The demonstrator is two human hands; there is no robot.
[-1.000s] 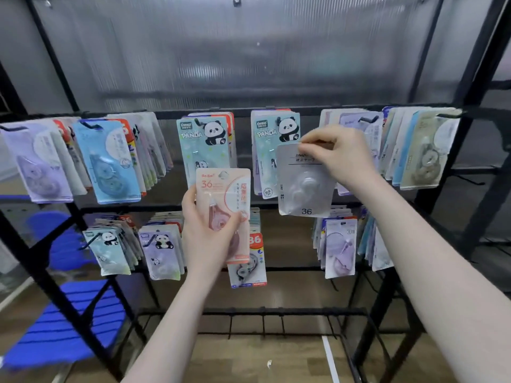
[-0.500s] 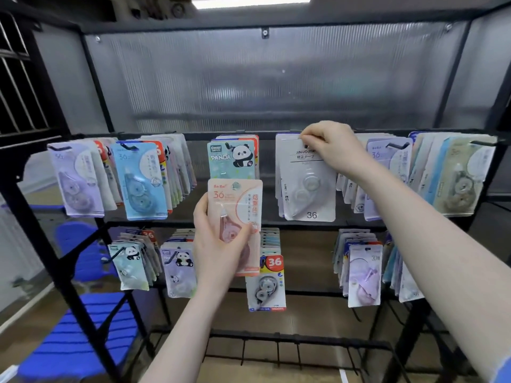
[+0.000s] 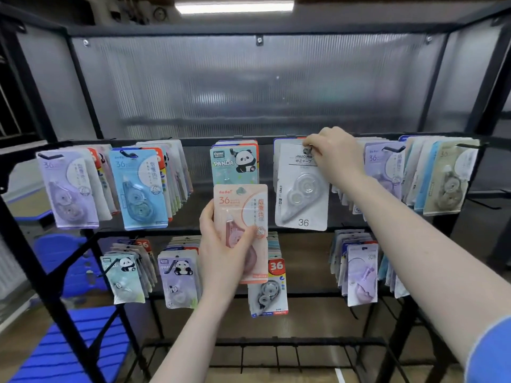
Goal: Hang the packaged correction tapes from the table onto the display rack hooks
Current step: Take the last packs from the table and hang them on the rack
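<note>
My left hand grips a pink packaged correction tape upright in front of the middle of the black display rack. My right hand pinches the top of a white packaged correction tape marked 36, at its hang hole on an upper-row hook. The white pack hangs in front of other packs on that hook. A panda pack hangs just behind the pink one.
Both rows of hooks carry many packs: purple and blue at upper left, beige at upper right, panda packs and a red-topped pack below. A blue chair stands lower left. A ribbed panel backs the rack.
My right hand has lifted the white pack from mid-height up onto the upper-row hook. My left hand has kept its grip on the pink pack. The camera has tilted up.
</note>
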